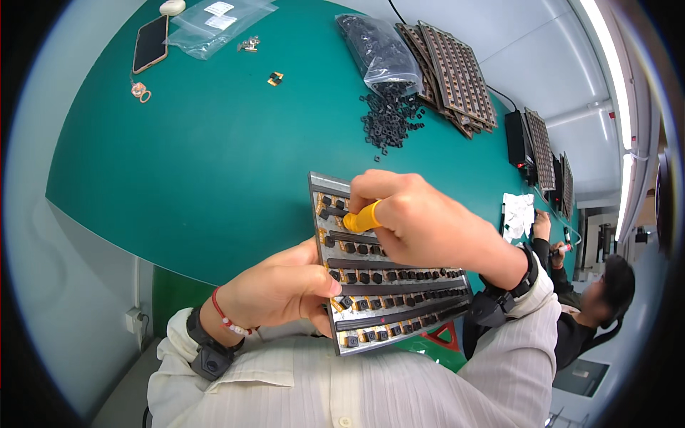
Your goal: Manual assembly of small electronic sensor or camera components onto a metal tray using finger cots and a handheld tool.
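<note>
My left hand (275, 289) grips a flat metal tray (385, 289) by its left edge, with the thumb on top. Rows of small black square parts on orange strips (362, 304) fill the tray, divided by dark bars. The tray is held tilted in front of my body, over the table's near edge. My right hand (424, 221) is closed around a yellow-handled tool (363, 218), angled down at the tray's upper left rows. The tool's tip is hard to make out among the parts, and this hand covers the tray's upper right area.
A pile of small black pieces (391, 121) spills from a clear plastic bag (378, 50) on the green table (214, 157). Stacked trays (460, 75) stand beside it. A phone (150, 44) lies far left. Another person (596, 307) works at the right.
</note>
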A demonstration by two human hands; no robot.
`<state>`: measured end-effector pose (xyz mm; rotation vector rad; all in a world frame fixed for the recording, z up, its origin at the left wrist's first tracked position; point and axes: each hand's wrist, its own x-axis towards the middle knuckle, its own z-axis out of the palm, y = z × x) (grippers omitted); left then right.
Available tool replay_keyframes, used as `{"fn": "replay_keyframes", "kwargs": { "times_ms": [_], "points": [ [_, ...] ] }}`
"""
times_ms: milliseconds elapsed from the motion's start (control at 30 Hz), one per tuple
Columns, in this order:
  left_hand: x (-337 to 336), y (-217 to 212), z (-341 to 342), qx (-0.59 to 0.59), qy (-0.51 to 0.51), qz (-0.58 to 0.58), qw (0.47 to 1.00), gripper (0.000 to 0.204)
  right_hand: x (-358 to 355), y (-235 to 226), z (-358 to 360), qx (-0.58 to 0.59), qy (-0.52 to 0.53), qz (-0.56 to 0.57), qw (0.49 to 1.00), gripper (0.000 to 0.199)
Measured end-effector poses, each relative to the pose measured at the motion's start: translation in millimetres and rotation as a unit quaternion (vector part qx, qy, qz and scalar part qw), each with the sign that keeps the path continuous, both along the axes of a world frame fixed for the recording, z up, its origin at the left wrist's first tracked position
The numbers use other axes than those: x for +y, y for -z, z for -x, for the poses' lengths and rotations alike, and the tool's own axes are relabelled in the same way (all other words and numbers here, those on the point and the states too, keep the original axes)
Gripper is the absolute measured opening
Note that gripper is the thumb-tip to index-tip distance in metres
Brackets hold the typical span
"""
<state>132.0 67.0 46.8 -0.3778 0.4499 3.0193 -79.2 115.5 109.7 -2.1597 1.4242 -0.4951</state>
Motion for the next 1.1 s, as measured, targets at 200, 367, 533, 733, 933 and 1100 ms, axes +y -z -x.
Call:
{"fn": "replay_keyframes", "kwargs": {
  "times_ms": [200, 367, 533, 733, 933, 1100],
  "points": [
    [-0.7, -1.3, 1.2, 0.028, -0.015, -0.009, 0.999, 0.071, 12.8, -14.1, 23.9, 0.009, 0.064, -0.007, 0.998, 0.030],
    [-2.8, -6.7, 3.8, -0.029, -0.023, 0.052, 0.998, 0.075, 35.2, -17.0, 48.5, 0.033, 0.133, -0.018, 0.990, 0.032],
    [-1.1, -6.8, 4.6, -0.022, -0.051, 0.011, 0.998, 0.072, 54.4, -12.8, 62.2, 0.015, 0.165, -0.012, 0.986, 0.032],
    [-4.7, -1.4, 3.3, -0.010, -0.094, -0.018, 0.995, 0.070, 71.1, -6.3, 76.8, -0.014, 0.193, 0.001, 0.981, 0.032],
    [-4.4, 4.1, 1.1, -0.025, -0.125, -0.055, 0.990, 0.067, 92.5, 3.6, 92.8, -0.048, 0.243, 0.024, 0.969, 0.032],
    [-5.7, 11.3, 1.5, -0.006, -0.153, -0.035, 0.988, 0.069, 123.2, 17.0, 103.8, -0.097, 0.334, 0.007, 0.937, 0.028]
  ]
}}
